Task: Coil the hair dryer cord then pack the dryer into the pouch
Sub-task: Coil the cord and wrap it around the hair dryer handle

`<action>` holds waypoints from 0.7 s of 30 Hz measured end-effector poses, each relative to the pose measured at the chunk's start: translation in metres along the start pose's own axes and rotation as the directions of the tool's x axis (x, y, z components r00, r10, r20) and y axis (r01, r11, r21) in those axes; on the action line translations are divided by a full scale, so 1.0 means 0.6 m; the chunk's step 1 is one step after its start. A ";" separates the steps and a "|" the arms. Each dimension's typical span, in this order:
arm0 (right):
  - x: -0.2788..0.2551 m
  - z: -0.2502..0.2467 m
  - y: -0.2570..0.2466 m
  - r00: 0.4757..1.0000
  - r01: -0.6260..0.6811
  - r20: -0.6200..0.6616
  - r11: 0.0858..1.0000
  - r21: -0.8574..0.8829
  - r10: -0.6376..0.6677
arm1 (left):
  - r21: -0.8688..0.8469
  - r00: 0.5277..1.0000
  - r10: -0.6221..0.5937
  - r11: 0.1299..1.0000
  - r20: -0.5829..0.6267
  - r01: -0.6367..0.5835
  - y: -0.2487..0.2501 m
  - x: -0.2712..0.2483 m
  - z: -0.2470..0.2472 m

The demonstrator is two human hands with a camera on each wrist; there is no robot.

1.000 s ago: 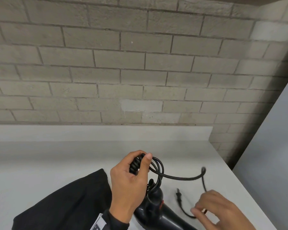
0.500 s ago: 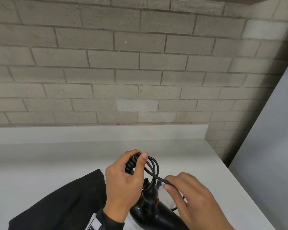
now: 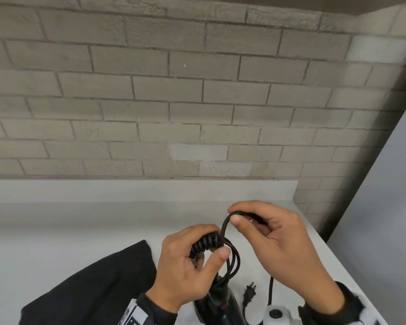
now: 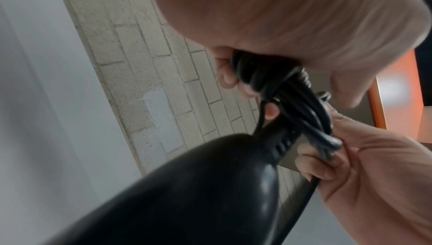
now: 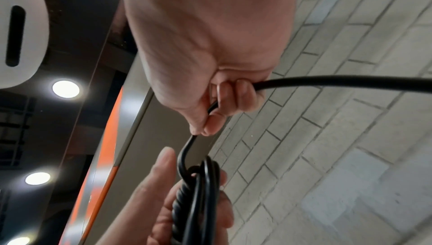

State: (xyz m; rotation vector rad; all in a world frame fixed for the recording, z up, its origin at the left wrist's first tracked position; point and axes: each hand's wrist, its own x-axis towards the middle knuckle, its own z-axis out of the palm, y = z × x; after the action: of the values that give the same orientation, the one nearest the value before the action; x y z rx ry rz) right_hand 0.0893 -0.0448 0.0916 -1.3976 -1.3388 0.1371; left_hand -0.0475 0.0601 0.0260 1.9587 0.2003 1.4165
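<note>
My left hand (image 3: pixel 192 261) grips a bundle of black cord loops (image 3: pixel 206 242) above the black hair dryer (image 3: pixel 218 306), whose handle fills the left wrist view (image 4: pixel 187 193). My right hand (image 3: pixel 267 233) pinches the loose cord (image 3: pixel 225 225) just above the bundle and holds it arched over the coil; in the right wrist view the cord (image 5: pixel 339 82) runs out of the curled fingers (image 5: pixel 233 91). The plug (image 3: pixel 249 292) lies on the counter beside the dryer. The black pouch (image 3: pixel 92 289) lies flat at lower left.
A pale counter (image 3: pixel 80 226) ends at a low backsplash under a brick wall (image 3: pixel 174 90). The counter's right edge (image 3: pixel 352 277) drops off beside a grey panel. A white wrist device (image 3: pixel 277 315) shows at the bottom.
My right hand rose from the counter near the plug up to the coil, bringing the loose cord up and over the bundle. The left hand kept its grip.
</note>
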 end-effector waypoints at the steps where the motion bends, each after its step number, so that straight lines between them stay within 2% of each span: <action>1: 0.001 0.003 0.000 0.999 -0.039 0.017 0.999 0.026 0.038 | -0.017 1.000 -0.001 1.000 0.003 0.001 -0.001 -0.001 -0.001; 6: 0.002 0.016 0.015 0.977 -0.211 0.052 0.951 0.225 0.205 | 0.022 0.999 0.037 0.999 -0.008 -0.037 -0.005 -0.004 -0.001; 9: -0.008 0.032 0.028 0.928 -0.368 0.090 0.859 0.355 0.360 | 0.013 0.997 0.047 0.999 -0.054 -0.046 -0.003 -0.003 0.001; 11: -0.019 0.046 0.035 0.902 -0.427 0.118 0.825 0.370 0.414 | 0.013 0.996 0.049 0.999 -0.080 -0.048 0.001 -0.004 0.005; 16: -0.051 0.062 0.037 0.905 -0.417 0.108 0.804 0.425 0.412 | 0.073 0.988 0.052 0.996 -0.147 -0.041 0.001 -0.006 0.010; 19: -0.073 0.065 0.045 0.921 -0.389 0.152 0.859 0.332 0.359 | 0.101 0.980 0.036 0.995 -0.197 -0.017 0.003 -0.004 0.009; 21: -0.081 0.069 0.052 0.909 -0.412 0.185 0.872 0.263 0.374 | 0.114 0.977 0.006 0.993 -0.212 0.018 0.004 -0.003 0.008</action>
State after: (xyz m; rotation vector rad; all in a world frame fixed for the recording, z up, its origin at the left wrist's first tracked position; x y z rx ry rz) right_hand 0.0621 -0.0469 0.0263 -1.4013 -1.0638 0.6872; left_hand -0.0448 0.0555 0.0253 1.8930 0.3934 1.6429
